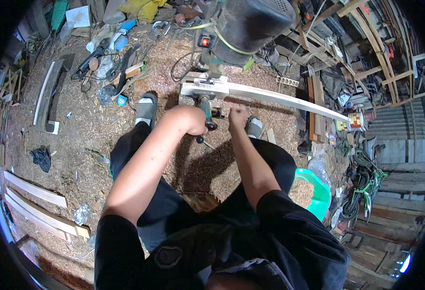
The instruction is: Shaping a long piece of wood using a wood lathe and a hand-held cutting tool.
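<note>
I stand over a sawdust-covered floor. My left hand is shut on a teal-handled tool held just below a long curved white wooden piece. My right hand is closed beside it, right under the same piece; what it grips is hidden. The white piece is clamped at its left end under a dark machine with a red switch and curves away to the right. My feet in grey sandals stand either side of the work.
White wooden strips lie at lower left, another curved piece at left. Power tools and cables litter the floor ahead. A green basin of sawdust sits at right, beyond it wooden frames, a tin and a small motorbike.
</note>
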`<action>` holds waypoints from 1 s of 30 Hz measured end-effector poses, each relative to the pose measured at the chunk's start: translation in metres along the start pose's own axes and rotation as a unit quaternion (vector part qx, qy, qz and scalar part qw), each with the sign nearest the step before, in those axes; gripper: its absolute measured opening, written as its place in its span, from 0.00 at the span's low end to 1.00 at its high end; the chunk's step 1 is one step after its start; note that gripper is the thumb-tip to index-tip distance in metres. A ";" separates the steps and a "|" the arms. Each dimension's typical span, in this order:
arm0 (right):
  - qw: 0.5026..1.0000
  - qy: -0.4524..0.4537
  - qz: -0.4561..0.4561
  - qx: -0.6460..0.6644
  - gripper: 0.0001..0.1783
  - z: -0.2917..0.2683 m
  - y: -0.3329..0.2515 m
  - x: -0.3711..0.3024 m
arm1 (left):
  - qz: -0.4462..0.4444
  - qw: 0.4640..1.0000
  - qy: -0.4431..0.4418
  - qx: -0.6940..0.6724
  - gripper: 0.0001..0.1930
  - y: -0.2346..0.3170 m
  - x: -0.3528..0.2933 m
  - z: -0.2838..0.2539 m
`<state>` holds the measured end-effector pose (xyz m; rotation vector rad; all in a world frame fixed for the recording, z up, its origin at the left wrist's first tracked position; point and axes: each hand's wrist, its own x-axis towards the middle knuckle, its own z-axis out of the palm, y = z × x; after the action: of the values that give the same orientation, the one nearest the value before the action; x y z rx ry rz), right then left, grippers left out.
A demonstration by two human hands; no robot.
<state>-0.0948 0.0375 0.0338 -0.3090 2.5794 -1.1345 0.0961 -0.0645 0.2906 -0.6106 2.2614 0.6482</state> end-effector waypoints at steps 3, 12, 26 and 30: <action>0.991 -0.035 0.030 0.125 0.27 -0.011 0.089 0.058 | 0.035 0.999 0.037 0.011 0.24 0.036 0.010 -0.039; 0.896 -0.142 0.111 0.407 0.21 0.022 0.101 0.048 | 0.032 0.999 -0.014 -0.013 0.26 0.038 0.031 -0.037; 0.782 -0.191 0.301 0.511 0.21 0.029 0.097 0.031 | 0.064 0.997 -0.031 0.015 0.25 0.036 0.068 -0.009; 0.824 -0.226 0.115 0.507 0.21 0.022 0.117 0.053 | 0.068 0.997 -0.022 0.019 0.23 0.048 0.072 -0.013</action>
<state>-0.1446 0.0841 -0.0775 0.0079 1.2921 -1.8461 0.0153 -0.0527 0.2594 -0.4210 2.2825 0.6759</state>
